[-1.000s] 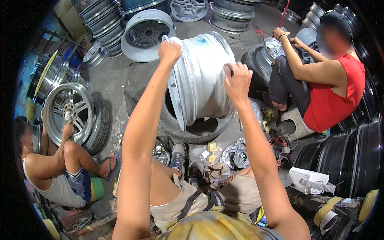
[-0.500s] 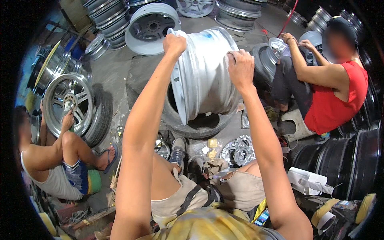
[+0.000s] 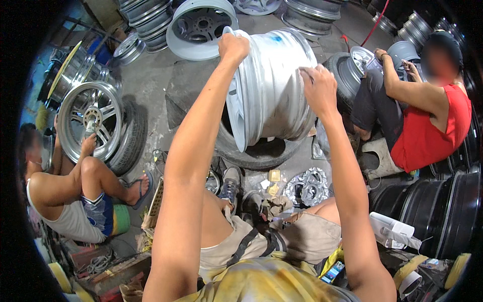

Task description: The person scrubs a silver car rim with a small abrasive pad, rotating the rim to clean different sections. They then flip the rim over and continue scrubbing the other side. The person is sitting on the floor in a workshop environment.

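A light grey wheel rim (image 3: 279, 83) lies on its side in front of me, on top of a black tire (image 3: 261, 162) on the floor. A blue smudge marks its upper barrel. My left hand (image 3: 234, 48) is closed around the top of the left-hand flange. Over the right edge of the barrel, my right hand (image 3: 320, 88) has its fingers curled and pinched together. What those fingers hold, if anything, is too small to make out.
A person in red (image 3: 432, 116) sits at right with another rim; a person in a white top (image 3: 75, 201) works on a chrome wheel (image 3: 116, 116) at left. Ahead stand stacked rims (image 3: 313, 15). Metal wheel pieces (image 3: 308, 186) and a white plastic container (image 3: 390, 225) lie nearby.
The whole view has shifted, so things appear farther right. My right hand has changed its finger pose at the barrel's right edge; my left hand keeps its hold on the flange.
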Action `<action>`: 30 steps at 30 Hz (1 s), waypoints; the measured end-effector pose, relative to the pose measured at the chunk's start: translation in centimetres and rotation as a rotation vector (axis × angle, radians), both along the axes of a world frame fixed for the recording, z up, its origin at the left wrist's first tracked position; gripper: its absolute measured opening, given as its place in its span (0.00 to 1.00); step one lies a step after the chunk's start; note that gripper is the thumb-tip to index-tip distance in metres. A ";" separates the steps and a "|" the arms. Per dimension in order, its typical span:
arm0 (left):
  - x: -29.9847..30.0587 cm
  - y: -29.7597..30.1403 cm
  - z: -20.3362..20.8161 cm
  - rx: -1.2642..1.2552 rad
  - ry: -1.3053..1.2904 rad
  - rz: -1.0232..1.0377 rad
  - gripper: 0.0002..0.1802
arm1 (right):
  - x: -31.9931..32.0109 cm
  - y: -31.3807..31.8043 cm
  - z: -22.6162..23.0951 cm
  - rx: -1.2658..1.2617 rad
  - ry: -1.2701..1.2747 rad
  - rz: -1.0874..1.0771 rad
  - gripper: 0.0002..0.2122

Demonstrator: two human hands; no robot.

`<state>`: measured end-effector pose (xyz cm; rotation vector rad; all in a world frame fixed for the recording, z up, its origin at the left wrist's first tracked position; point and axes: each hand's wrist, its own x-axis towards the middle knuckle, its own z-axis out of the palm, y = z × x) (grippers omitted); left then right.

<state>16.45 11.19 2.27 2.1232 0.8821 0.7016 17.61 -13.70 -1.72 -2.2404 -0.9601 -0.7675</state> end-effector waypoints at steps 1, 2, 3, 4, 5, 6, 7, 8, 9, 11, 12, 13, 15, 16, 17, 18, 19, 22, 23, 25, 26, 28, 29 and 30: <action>-0.2 -0.4 -0.1 -0.007 0.004 -0.015 0.22 | -0.8 -1.1 -0.7 0.005 0.052 0.016 0.08; -0.1 -0.6 0.0 -0.007 0.006 -0.013 0.22 | -0.7 -1.2 -0.9 0.013 0.037 0.015 0.08; 0.2 -0.8 0.1 -0.006 0.008 -0.011 0.22 | -0.1 -1.1 -0.8 0.023 0.023 0.013 0.08; 0.4 -1.0 0.2 -0.001 0.011 -0.014 0.23 | 0.4 -1.0 -0.6 0.037 0.009 0.006 0.08; 0.6 -0.8 0.2 -0.037 0.015 -0.021 0.23 | 1.3 -0.2 0.0 0.026 -0.017 -0.035 0.09; 0.6 -0.8 0.1 -0.044 0.029 -0.019 0.24 | 2.0 0.3 0.5 0.031 0.038 -0.070 0.09; 0.7 -0.5 0.0 -0.045 0.039 -0.014 0.24 | 2.6 1.0 1.1 0.044 0.091 -0.102 0.09; 0.7 -0.3 0.0 -0.047 0.050 -0.010 0.24 | 2.8 1.3 1.5 0.056 0.143 -0.135 0.09; 0.8 -0.1 -0.1 -0.039 0.061 -0.003 0.25 | 2.5 1.0 1.6 0.027 0.057 -0.138 0.10; 0.4 0.3 0.0 -0.049 0.059 -0.015 0.25 | 1.0 -0.7 0.2 0.018 0.147 -0.048 0.10; 0.3 0.3 0.0 -0.057 0.057 -0.021 0.25 | 0.2 -2.0 -0.4 0.009 0.191 -0.003 0.09; 0.1 0.4 0.2 -0.026 0.058 -0.021 0.25 | -0.7 -3.8 -0.2 0.009 0.397 0.133 0.09; 0.1 -0.4 0.5 -0.038 0.044 -0.040 0.25 | -1.8 -7.1 -0.4 0.065 0.585 0.223 0.08; 0.1 -0.5 0.7 -0.041 0.036 -0.045 0.25 | -1.9 -7.7 -0.8 0.128 0.558 0.199 0.08; 0.3 -0.5 0.5 -0.039 0.035 -0.035 0.25 | -1.9 -8.2 -1.0 0.191 0.530 0.178 0.08; 0.4 -0.5 0.2 -0.038 0.033 -0.023 0.25 | -2.0 -8.5 -1.0 0.182 0.518 0.144 0.08; 0.5 -0.2 0.1 -0.023 0.036 -0.009 0.25 | -2.4 -7.8 -0.6 0.184 0.508 0.115 0.08; 0.6 0.4 -0.5 -0.016 0.035 -0.017 0.24 | -2.4 -5.0 -1.0 0.176 0.269 0.163 0.07; 0.5 0.1 -0.3 -0.025 0.032 -0.017 0.24 | -2.4 -4.3 -1.4 0.166 0.215 0.117 0.07; 0.3 -0.4 0.0 -0.009 0.021 -0.021 0.24 | -2.5 -3.0 -2.0 0.199 0.124 0.056 0.06; 0.2 -0.5 0.1 -0.004 0.017 -0.021 0.24 | -2.1 -2.5 -2.0 0.197 0.051 0.044 0.06; 0.2 -0.1 -0.5 0.026 0.020 -0.016 0.23 | -0.7 -1.3 -2.1 0.189 -0.081 0.014 0.06; 0.3 -0.3 -0.2 0.015 0.018 -0.015 0.23 | 0.0 -0.8 -1.3 0.172 -0.046 0.017 0.07; 0.4 -0.7 -0.1 0.004 0.015 -0.015 0.23 | 0.4 -0.7 -1.2 0.163 -0.030 0.006 0.07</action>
